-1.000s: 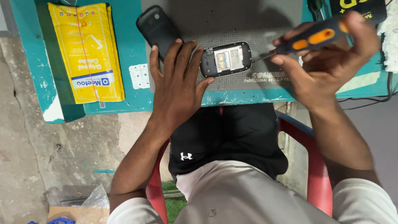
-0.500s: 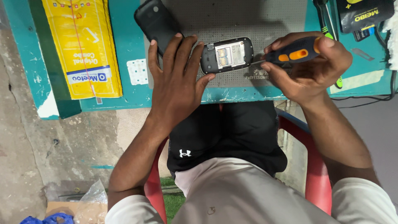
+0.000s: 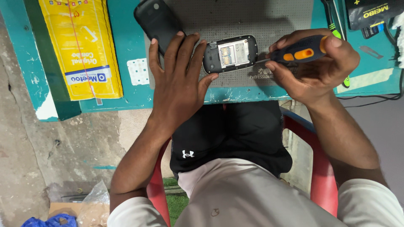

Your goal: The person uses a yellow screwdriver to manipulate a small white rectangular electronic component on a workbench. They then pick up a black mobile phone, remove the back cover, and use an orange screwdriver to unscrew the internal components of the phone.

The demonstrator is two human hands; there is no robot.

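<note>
A small black phone lies face down on a grey work mat, its back off and the inner compartment showing. My left hand rests flat on the mat, fingers spread, fingertips steadying the phone's left end. My right hand grips a black screwdriver with orange patches, its thin tip touching the phone's right end. A black back cover lies just beyond my left fingers.
The mat sits on a teal table. A yellow packet lies at the left, a small white dotted card beside it. Dark packaging and green-handled tools lie at the right. I sit on a red chair.
My right hand came down and left with the screwdriver, bringing its tip against the phone. My left hand stayed by the phone; the view shifted slightly.
</note>
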